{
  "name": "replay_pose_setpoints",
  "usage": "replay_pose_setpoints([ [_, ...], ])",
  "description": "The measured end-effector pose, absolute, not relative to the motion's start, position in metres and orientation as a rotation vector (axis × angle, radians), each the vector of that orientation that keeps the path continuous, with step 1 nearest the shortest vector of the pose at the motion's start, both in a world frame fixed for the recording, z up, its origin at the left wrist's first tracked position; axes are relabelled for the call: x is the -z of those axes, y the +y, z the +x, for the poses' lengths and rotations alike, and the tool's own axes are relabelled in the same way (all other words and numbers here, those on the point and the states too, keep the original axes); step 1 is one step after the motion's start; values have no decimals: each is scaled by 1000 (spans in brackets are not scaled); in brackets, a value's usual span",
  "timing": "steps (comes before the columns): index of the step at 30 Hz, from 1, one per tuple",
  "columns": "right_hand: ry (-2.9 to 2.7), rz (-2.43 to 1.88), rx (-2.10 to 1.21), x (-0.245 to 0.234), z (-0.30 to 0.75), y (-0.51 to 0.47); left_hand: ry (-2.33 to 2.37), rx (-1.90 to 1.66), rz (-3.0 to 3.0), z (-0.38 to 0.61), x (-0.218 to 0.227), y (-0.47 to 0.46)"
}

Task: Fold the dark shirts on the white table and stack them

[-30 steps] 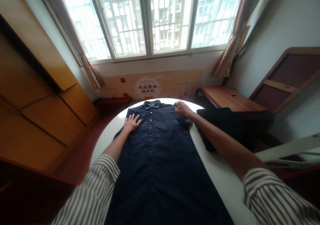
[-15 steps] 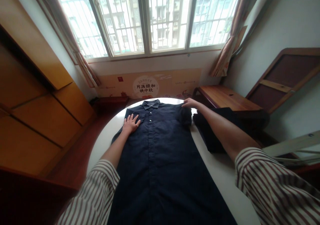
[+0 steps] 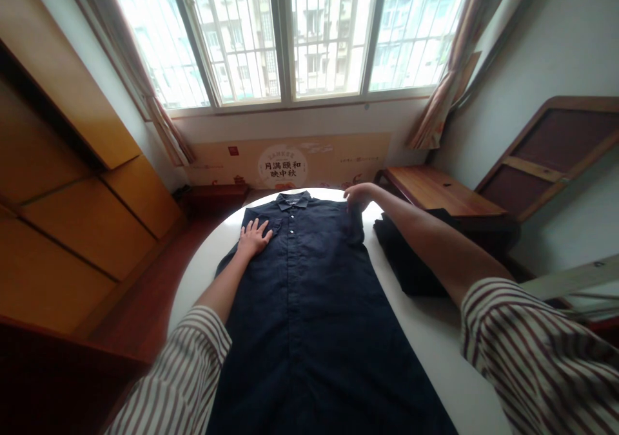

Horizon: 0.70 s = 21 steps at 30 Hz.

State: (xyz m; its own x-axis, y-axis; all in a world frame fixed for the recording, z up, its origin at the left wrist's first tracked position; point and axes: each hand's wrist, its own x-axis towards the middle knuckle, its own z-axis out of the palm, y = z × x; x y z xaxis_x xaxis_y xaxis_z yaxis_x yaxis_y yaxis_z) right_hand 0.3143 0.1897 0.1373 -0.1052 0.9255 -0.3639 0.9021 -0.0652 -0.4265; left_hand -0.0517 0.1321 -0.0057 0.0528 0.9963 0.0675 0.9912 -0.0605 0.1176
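Note:
A dark navy button-up shirt lies front up on a white round table, its collar at the far edge and its body running toward me. My left hand rests flat with fingers spread on the chest, beside the pocket at the left. At the far right shoulder, my right hand has its fingers bent down and closed on the short sleeve. That sleeve lies folded in against the shirt's side. The fingertips of this hand are partly blurred.
A folded black garment sits on the table's right side, under my right forearm. Beyond it stands a wooden bench. Wooden cabinets line the left, and a barred window is ahead above a printed banner.
My right hand has moved slightly left and inward, and the sleeve has come in closer to the shirt's body. The left hand has stayed in place.

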Motion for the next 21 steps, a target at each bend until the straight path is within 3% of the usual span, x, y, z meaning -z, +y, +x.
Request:
replay_pose_setpoints([
  [6,-1935,-1829,-1081,-138,302,189,2116,-191,2249,-50,4,131],
  [15,-1806,-2178,-640,-67,299,187,2113,-202,2246,-53,8,135],
  [21,-1940,-2160,-383,-53,303,183,2090,-180,2231,-54,7,138],
])
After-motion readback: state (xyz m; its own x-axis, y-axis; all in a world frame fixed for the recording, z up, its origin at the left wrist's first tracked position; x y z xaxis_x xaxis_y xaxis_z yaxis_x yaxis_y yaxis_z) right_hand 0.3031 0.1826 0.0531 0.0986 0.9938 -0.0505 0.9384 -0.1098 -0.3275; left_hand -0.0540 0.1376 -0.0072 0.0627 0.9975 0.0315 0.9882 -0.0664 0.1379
